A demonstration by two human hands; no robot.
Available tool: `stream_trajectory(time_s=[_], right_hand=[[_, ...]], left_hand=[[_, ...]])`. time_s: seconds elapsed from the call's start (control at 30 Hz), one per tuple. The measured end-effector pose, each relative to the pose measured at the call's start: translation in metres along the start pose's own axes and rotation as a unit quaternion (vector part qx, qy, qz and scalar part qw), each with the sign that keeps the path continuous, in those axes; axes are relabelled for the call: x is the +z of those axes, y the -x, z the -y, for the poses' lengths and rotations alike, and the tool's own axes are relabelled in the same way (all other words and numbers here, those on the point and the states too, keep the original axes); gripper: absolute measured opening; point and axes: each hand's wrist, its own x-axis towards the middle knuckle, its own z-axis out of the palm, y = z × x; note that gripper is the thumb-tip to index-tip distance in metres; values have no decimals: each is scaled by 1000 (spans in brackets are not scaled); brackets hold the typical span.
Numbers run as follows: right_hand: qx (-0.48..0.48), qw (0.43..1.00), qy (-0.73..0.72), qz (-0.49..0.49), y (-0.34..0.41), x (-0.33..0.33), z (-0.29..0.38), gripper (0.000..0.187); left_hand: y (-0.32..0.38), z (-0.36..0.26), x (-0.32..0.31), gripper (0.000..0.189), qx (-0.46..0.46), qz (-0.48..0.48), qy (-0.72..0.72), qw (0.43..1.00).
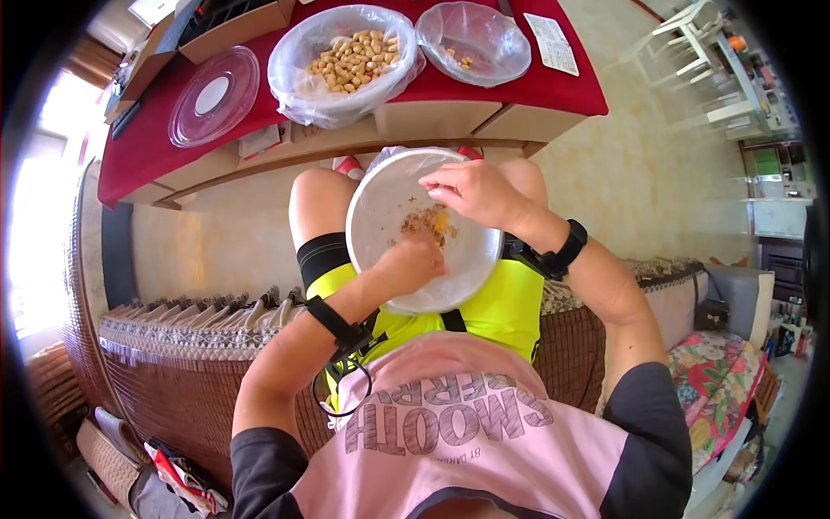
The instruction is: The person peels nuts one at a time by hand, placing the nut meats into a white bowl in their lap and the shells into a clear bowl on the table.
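Between my knees sits a round white bin (379, 201) lined with clear plastic. Brown scraps (418, 222), which look like nut skins or shell bits, lie at its bottom beside a yellow piece (441, 224). My left hand (413, 263) is over the bin's near half with its fingers curled; whatever they may hold is hidden. Above the far right rim, my right hand (476, 190) has thumb and fingertips drawn together, and anything between them is too small to make out. Unshelled peanuts (356, 61) fill part of a plastic-lined bowl (285, 84) on the table.
A second lined bowl (483, 29) holds a few small pieces (464, 62). Both bowls stand on a red-covered table (447, 93), with a clear round lid (240, 84), a cardboard box (240, 29) and a card bearing writing (551, 44). A white stool (694, 29) stands far right.
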Motion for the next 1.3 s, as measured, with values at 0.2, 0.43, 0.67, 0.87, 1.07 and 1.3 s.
stream_trajectory(time_s=[0.2,0.43,0.67,0.87,1.07,1.3], right_hand=[[-4,1000,4,-25,-26,-25,9,19],[-27,996,48,-76,-105,-45,-8,19],[-21,984,174,-38,-199,-37,-50,13],[62,945,320,35,-233,-9,-75,10],[30,957,288,-29,-232,-16,-70,12],[-48,969,81,-228,-149,-60,14,18]], left_hand=[[18,-21,-8,37,-94,260,-32,960],[29,-20,-30,37,-139,302,-32,943],[0,-20,-56,32,-120,190,-7,975],[2,-13,-60,36,-94,128,-45,986],[3,1,-34,39,6,-143,-112,983],[-18,12,-66,37,-196,-5,89,976]])
